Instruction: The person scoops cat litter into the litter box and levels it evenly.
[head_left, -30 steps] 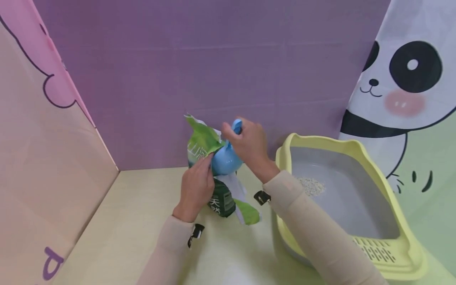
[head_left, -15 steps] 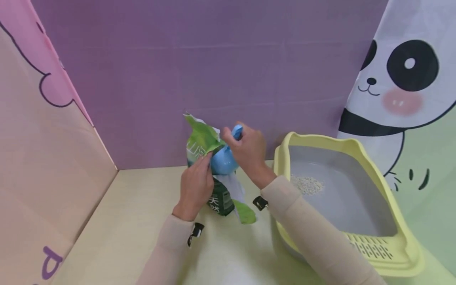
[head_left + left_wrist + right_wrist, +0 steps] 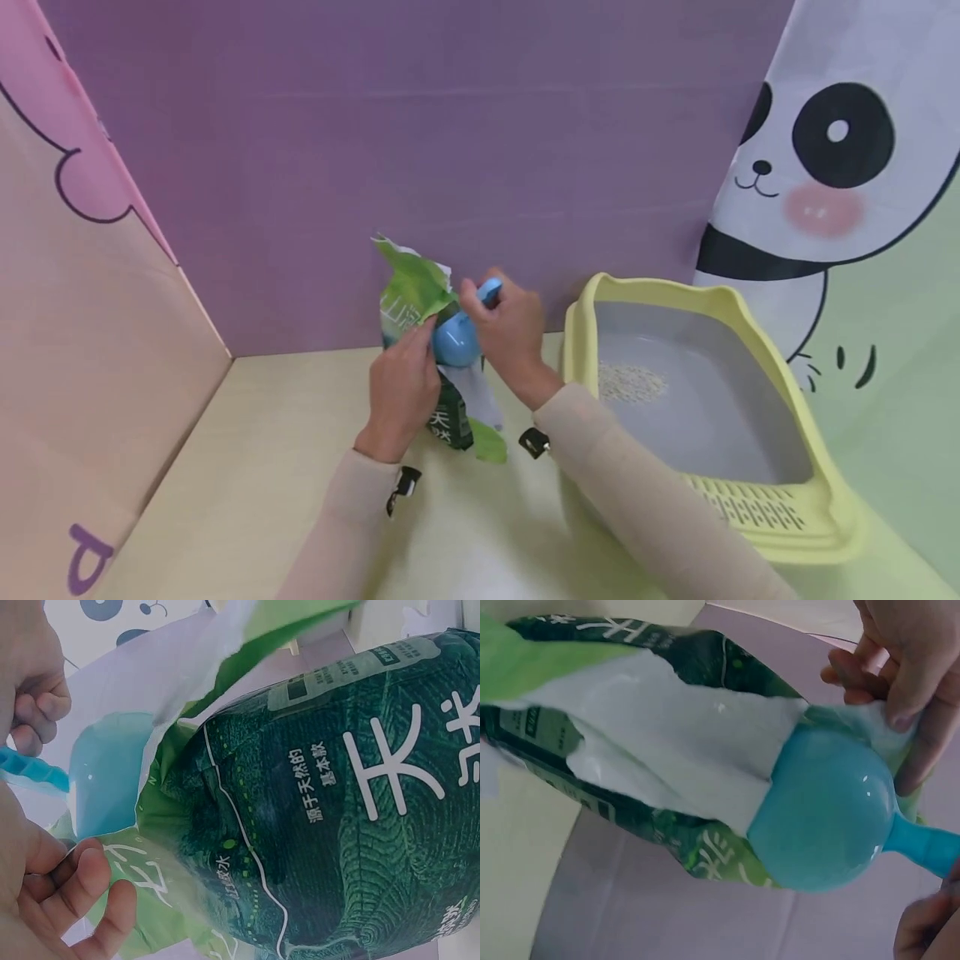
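A blue scoop (image 3: 456,340) sits with its round bowl at the torn mouth of a green bag (image 3: 330,825). My right hand (image 3: 513,333) grips the scoop's handle, fingers curled round it. My left hand (image 3: 403,387) pinches the bag's edge between thumb and fingers, close beside the bowl, as the right wrist view shows with the left hand (image 3: 922,675) at upper right. White inner lining of the bag (image 3: 682,742) folds outward below the scoop. The bag stands on the table, partly covered by my left hand. What the bowl holds is hidden.
To the right stands a yellow-rimmed litter box (image 3: 581,333) with a grey inside and a small heap of pale granules (image 3: 630,383). A purple backdrop (image 3: 450,167) rises behind the table (image 3: 300,450). Printed panels flank it, one showing a panda (image 3: 817,208).
My right hand and the scoop's handle have come down a little, and the bowl sits slightly closer to the bag. My left hand keeps its hold. The head view has shifted slightly.
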The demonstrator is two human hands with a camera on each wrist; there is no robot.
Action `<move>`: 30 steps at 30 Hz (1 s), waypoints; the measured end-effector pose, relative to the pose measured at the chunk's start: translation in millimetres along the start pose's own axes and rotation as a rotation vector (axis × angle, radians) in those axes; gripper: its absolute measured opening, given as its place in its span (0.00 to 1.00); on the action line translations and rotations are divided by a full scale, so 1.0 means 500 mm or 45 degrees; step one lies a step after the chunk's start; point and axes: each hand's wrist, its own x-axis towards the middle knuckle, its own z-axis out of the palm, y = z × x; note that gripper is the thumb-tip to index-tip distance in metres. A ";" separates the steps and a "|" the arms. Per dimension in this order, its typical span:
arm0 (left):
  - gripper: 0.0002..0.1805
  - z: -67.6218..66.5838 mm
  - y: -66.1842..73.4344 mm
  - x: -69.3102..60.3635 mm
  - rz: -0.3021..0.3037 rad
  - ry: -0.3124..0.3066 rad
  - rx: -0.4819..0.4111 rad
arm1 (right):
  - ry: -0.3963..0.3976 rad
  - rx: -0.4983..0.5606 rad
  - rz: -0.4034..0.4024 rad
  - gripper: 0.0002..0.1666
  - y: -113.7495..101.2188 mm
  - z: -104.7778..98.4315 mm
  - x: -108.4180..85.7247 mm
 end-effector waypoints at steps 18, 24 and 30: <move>0.23 0.003 -0.001 0.000 -0.005 0.015 0.023 | 0.084 0.093 0.150 0.15 0.002 0.043 -0.043; 0.23 0.004 0.000 -0.001 0.005 0.019 0.027 | 0.131 0.124 0.151 0.17 0.002 0.054 -0.050; 0.23 0.003 0.004 -0.001 -0.007 -0.001 0.020 | 0.141 0.226 0.214 0.14 0.002 0.071 -0.059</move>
